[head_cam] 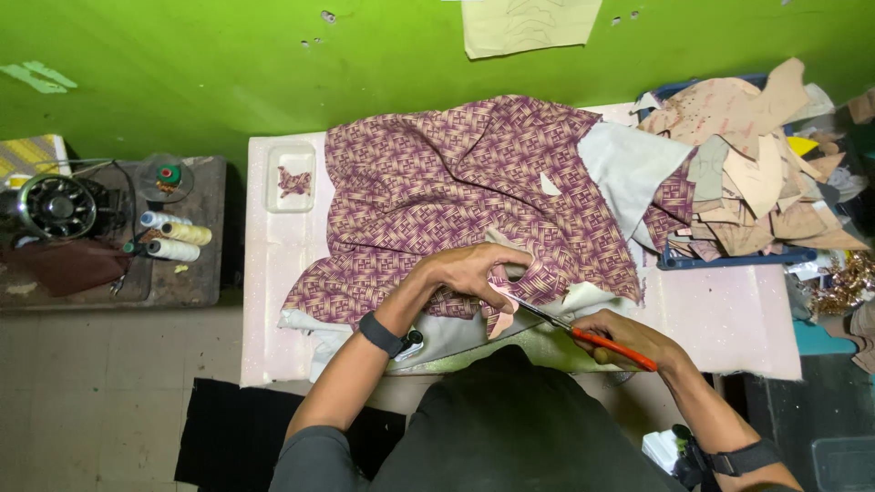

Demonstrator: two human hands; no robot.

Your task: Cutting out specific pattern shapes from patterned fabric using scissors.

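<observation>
My right hand (629,339) has its fingers closed through the orange handles of the scissors (574,330), blades part open and pointing left into the cloth edge. My left hand (474,273) is curled, fingers pinching a pale paper pattern piece (499,321) against the fabric (456,191) right at the blade tips. Fabric is a purple-and-cream weave print, bunched over most of the pink surface (729,319), grey lining showing at the near edge and upper right. Judging progress: the cut looks mid-way around the pattern piece; most of the fabric is uncut, so plenty left. Further out: small tray (292,178) with a scrap at the surface's left, bin of paper patterns (756,155) at right, thread spools (173,239) and sewing machine (55,208) on the side table far left.
</observation>
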